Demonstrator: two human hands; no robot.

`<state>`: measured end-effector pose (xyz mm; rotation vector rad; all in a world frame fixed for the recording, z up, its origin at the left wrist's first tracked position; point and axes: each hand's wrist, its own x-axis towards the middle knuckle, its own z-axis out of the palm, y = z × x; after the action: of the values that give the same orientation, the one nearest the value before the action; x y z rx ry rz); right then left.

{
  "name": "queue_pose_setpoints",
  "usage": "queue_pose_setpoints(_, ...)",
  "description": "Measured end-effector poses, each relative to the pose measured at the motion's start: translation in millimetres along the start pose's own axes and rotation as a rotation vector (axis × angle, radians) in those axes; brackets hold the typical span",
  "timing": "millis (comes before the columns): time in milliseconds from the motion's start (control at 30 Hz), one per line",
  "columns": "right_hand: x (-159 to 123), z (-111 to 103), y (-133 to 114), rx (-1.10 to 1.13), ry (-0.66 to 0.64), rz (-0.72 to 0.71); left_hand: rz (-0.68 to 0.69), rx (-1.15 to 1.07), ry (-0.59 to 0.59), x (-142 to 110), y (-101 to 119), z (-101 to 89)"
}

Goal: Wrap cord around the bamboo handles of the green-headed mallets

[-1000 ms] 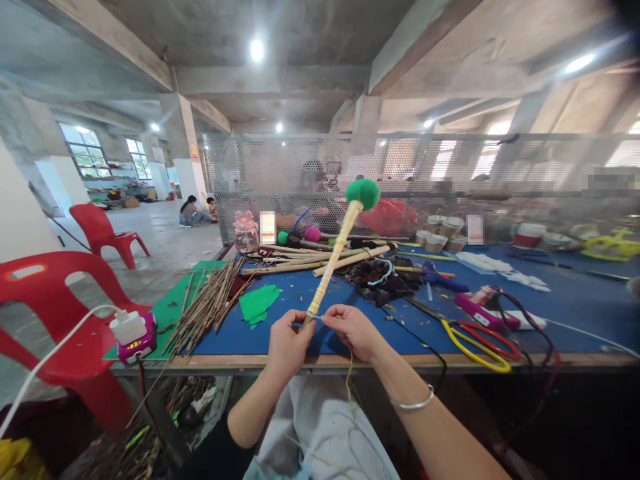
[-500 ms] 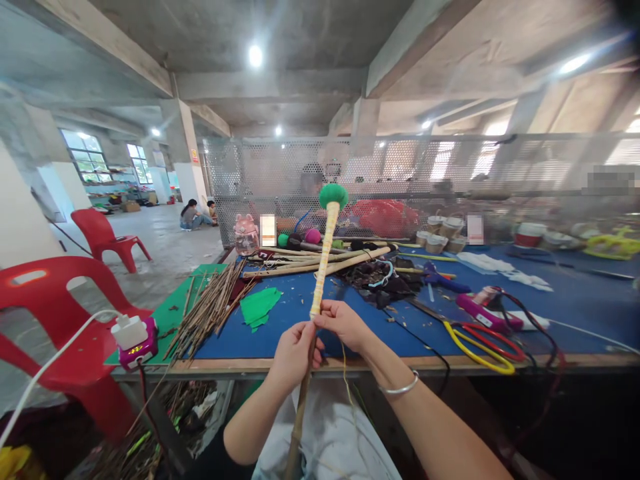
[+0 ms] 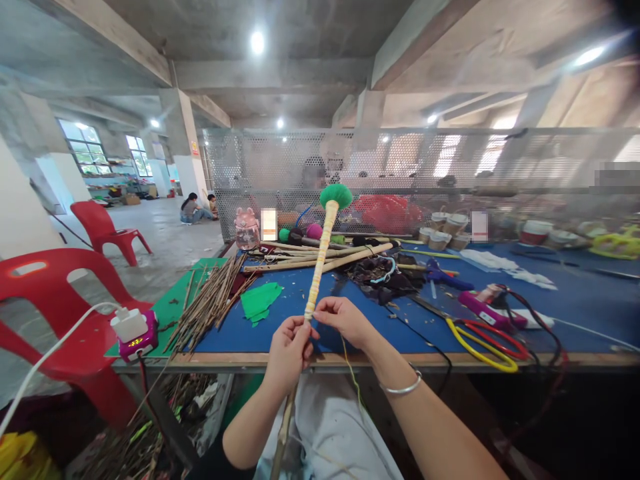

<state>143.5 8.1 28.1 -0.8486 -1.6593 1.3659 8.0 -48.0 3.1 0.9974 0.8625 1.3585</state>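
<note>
My left hand [image 3: 291, 350] is closed around a wooden stick [image 3: 284, 427], just below a section wound with pale yellow and white yarn [image 3: 321, 260]. A round green fibre head [image 3: 336, 195] tops the stick, which leans up and away from me. Close beside the lower end of the winding, my right hand [image 3: 345, 322] pinches a thin yellow yarn strand [image 3: 354, 377]. That strand hangs from the hand toward my lap. The exact spot where it meets the stick is partly hidden by fingers.
Thin twigs [image 3: 210, 300] and a green scrap [image 3: 261, 301] lie on the blue table [image 3: 380, 343]. Thicker sticks [image 3: 280, 265] lie behind. Yellow-and-red-handled scissors [image 3: 480, 347] and a purple device [image 3: 490, 312] are right. A red chair [image 3: 65, 287] stands left; two people sit farther back.
The stick's lower part has swung a little left with my left hand. My right fingers have drawn slightly away from the stick with the yarn. The camera view has shifted slightly.
</note>
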Motion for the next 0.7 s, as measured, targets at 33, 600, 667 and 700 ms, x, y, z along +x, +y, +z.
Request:
queue_pose_setpoints(33,0.3,0.6,1.7,0.04,0.001,0.026,0.005,0.008,-0.009,-0.8,0.1,0.0)
queue_pose_setpoints(600,0.2,14.4,7.1,0.072,0.069,0.028,0.146,0.197,0.151,4.0,-5.2,-1.5)
queue_pose_setpoints(667,-2.3,11.8,5.7,0.027,0.088,0.021,0.145,0.174,0.188,3.9,-3.9,-1.6)
queue_pose_setpoints(700,-2.9,10.1,5.1,0.002,0.099,0.009,0.138,0.158,0.196,3.7,-2.9,-1.6)
